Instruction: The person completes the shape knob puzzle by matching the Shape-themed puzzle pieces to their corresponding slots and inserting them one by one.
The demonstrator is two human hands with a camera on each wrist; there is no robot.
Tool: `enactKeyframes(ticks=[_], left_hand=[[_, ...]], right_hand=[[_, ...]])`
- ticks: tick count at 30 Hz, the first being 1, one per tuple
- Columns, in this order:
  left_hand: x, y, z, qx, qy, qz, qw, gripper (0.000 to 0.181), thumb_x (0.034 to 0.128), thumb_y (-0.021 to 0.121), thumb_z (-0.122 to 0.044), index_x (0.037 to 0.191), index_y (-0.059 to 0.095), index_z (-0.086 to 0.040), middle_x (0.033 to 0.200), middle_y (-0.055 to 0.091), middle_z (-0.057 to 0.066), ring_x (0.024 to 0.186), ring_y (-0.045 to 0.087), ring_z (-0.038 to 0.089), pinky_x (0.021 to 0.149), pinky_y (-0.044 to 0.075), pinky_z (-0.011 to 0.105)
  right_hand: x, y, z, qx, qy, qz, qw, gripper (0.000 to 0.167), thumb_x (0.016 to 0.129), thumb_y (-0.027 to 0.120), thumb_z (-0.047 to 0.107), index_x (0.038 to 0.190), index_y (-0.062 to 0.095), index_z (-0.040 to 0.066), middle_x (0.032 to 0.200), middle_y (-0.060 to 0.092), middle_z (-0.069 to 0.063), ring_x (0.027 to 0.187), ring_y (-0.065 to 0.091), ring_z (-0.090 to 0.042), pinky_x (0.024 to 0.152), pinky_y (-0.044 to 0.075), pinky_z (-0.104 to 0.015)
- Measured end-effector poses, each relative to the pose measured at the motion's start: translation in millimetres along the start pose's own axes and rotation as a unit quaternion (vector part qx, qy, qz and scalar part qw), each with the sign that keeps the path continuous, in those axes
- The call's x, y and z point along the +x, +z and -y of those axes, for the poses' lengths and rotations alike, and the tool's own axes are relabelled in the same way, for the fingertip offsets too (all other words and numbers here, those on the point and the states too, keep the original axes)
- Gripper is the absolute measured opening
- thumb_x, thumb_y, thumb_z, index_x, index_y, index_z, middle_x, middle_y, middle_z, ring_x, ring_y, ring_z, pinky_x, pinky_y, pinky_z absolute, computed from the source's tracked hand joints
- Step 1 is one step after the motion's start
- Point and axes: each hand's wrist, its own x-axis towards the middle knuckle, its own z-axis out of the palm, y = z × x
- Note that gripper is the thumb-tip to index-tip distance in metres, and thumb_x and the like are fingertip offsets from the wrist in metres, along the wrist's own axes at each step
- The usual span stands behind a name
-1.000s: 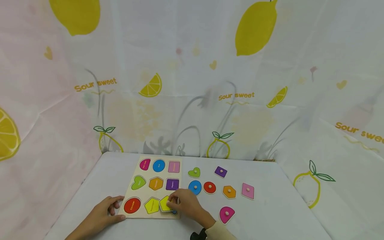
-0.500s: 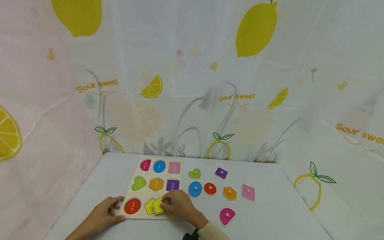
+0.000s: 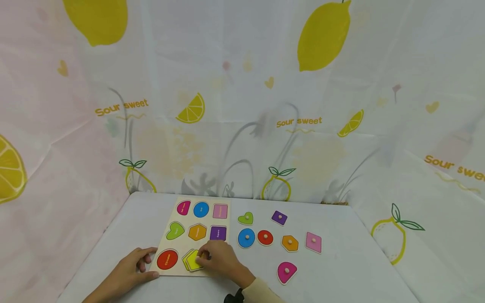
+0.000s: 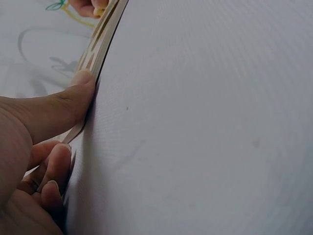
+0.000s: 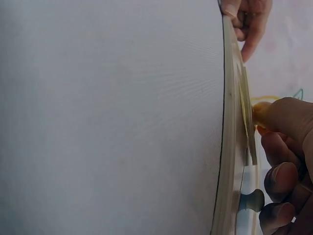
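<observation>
A pale wooden peg puzzle board [image 3: 178, 240] with coloured shapes lies on the white table. My right hand [image 3: 219, 256] pinches the knob of a yellow pentagon puzzle piece [image 3: 192, 261], held over the printed yellow pentagon and a little to its right. Seen edge-on in the right wrist view, the pentagon piece [image 5: 252, 142] sits slightly tilted on the board. Below it a blue knob [image 5: 252, 199] stands up from the board. My left hand [image 3: 132, 268] holds the board's near left corner, the thumb [image 4: 73, 105] on the near edge and the index finger at the left edge.
Right of the board lie several knobbed pieces: a green heart [image 3: 246, 218], purple rectangle [image 3: 279, 218], blue circle [image 3: 246, 238], red oval [image 3: 265, 238], orange hexagon [image 3: 289, 243], pink rhombus [image 3: 313, 243] and magenta half-round [image 3: 286, 272]. A lemon-print cloth [image 3: 235, 84] hangs behind the table.
My right hand has carried the yellow pentagon piece leftward, from the lower right of the board to over the printed yellow pentagon. My left hand has stayed at the corner.
</observation>
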Motion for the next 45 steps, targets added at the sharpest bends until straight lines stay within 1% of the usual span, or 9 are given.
enactKeyframes(ticks=[7,11,14,16,23,29,38,41,45], left_hand=[[-0.8,0.2,-0.6,0.001,-0.003,0.001,1.0000,0.071,0.0744,0.093,-0.026,0.133,0.063,0.002,0.095,0.050,-0.001,0.077,0.047,0.004,0.070,0.041,0.023],[-0.7,-0.2,-0.7,0.003,0.007,-0.001,1.0000,0.071,0.0750,0.093,-0.024,0.133,0.062,0.003,0.095,0.050,0.000,0.077,0.046,0.004,0.069,0.041,0.024],[-0.4,-0.3,-1.6,0.006,0.001,0.000,1.0000,0.071,0.0751,0.093,-0.025,0.133,0.062,0.002,0.096,0.050,-0.001,0.077,0.046,0.004,0.070,0.041,0.024],[-0.2,-0.4,-2.1,0.011,-0.004,0.003,0.9999,0.072,0.0756,0.092,-0.026,0.134,0.062,0.002,0.096,0.050,-0.001,0.078,0.046,0.005,0.070,0.042,0.024],[0.9,-1.1,-5.7,0.001,-0.050,0.017,0.9986,0.075,0.0744,0.093,-0.030,0.136,0.061,0.001,0.097,0.051,0.000,0.079,0.047,0.007,0.070,0.042,0.024],[0.1,-1.6,-6.3,0.002,-0.045,0.015,0.9989,0.075,0.0743,0.093,-0.029,0.135,0.061,0.002,0.096,0.051,0.001,0.079,0.047,0.008,0.070,0.042,0.024],[0.8,-0.6,-7.1,0.002,-0.062,0.017,0.9979,0.077,0.0743,0.093,-0.031,0.136,0.061,0.001,0.096,0.051,0.001,0.080,0.048,0.009,0.070,0.044,0.023],[0.7,-0.5,-6.5,0.002,-0.059,0.019,0.9981,0.077,0.0745,0.092,-0.031,0.136,0.061,0.002,0.096,0.051,0.001,0.079,0.048,0.009,0.070,0.044,0.023],[0.3,0.2,-4.6,-0.004,-0.046,0.014,0.9988,0.075,0.0742,0.093,-0.029,0.135,0.061,0.002,0.096,0.051,0.001,0.079,0.048,0.008,0.070,0.043,0.023]], right_hand=[[2.6,4,3,-0.008,0.007,0.000,0.9999,0.010,0.092,0.079,0.031,0.089,0.079,0.021,0.066,0.050,0.017,0.063,0.044,0.002,0.059,0.038,-0.015],[5.1,4,5,-0.020,0.002,0.000,0.9998,0.010,0.092,0.079,0.031,0.089,0.079,0.021,0.065,0.049,0.017,0.063,0.043,0.002,0.059,0.038,-0.015],[6.4,4,7,-0.029,-0.003,0.002,0.9996,0.011,0.092,0.079,0.032,0.090,0.080,0.021,0.064,0.049,0.016,0.062,0.043,0.001,0.059,0.038,-0.015],[7.2,4,7,-0.029,-0.004,0.003,0.9996,0.011,0.092,0.079,0.032,0.091,0.080,0.021,0.064,0.049,0.016,0.062,0.043,0.001,0.059,0.038,-0.015],[8.6,6,9,-0.029,-0.001,0.006,0.9996,0.012,0.092,0.078,0.031,0.090,0.080,0.020,0.064,0.050,0.015,0.062,0.044,0.001,0.058,0.038,-0.014],[10.4,5,9,-0.026,-0.002,0.014,0.9996,0.011,0.092,0.078,0.030,0.089,0.080,0.020,0.063,0.050,0.015,0.061,0.044,0.001,0.058,0.038,-0.014],[9.5,-5,13,-0.028,0.013,0.057,0.9979,0.012,0.093,0.077,0.032,0.094,0.081,0.020,0.062,0.052,0.015,0.061,0.046,0.000,0.058,0.039,-0.015],[6.4,-8,9,-0.026,0.014,0.054,0.9981,0.013,0.093,0.078,0.033,0.098,0.081,0.021,0.065,0.054,0.016,0.063,0.047,0.000,0.059,0.041,-0.015],[1.2,-16,-3,-0.010,0.012,0.043,0.9990,0.013,0.094,0.077,0.031,0.103,0.079,0.022,0.072,0.058,0.017,0.066,0.048,0.000,0.062,0.043,-0.017]])
